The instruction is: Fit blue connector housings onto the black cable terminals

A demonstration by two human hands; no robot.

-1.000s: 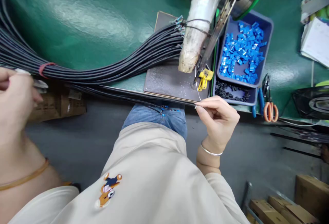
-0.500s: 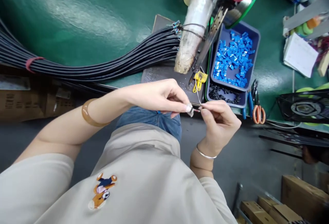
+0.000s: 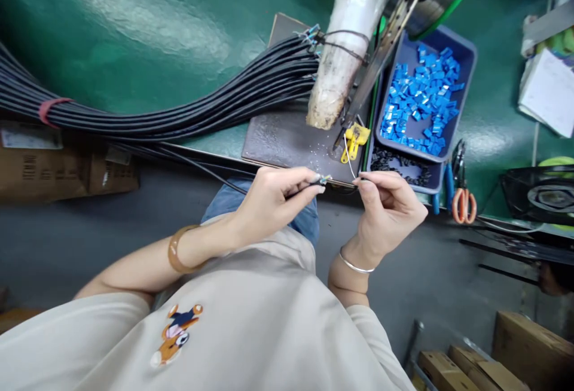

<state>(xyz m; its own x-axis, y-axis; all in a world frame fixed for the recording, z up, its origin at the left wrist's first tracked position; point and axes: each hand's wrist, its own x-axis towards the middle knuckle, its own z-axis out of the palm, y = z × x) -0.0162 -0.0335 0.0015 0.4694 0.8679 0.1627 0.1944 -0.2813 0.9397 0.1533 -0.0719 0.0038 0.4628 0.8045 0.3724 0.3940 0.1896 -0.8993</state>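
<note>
My left hand (image 3: 284,194) is closed around the end of a black cable (image 3: 201,167), whose stripped tip with thin coloured wires (image 3: 326,179) pokes out past the fingertips. Across a short gap, my right hand (image 3: 388,205) is pinched, thumb against forefinger. A small dark bit shows at those fingertips, too small to name. A thin white cord (image 3: 350,158) runs from the yellow tool (image 3: 356,140) down to them. Behind the hands lies a grey board (image 3: 278,140) with small pale scraps on it.
A bundle of black cables (image 3: 179,125) crosses the green table (image 3: 147,32). One tray (image 3: 469,74) holds blue pieces; a lower tray (image 3: 428,188) holds small black ones. A plastic-wrapped post (image 3: 343,50) overhangs the board. Orange-handled scissors (image 3: 464,205) lie at the table's edge.
My hands have moved apart; they were together at the fingertips. The left one has shifted left and now holds the cable end with its wires showing. My right hand stays pinched.
</note>
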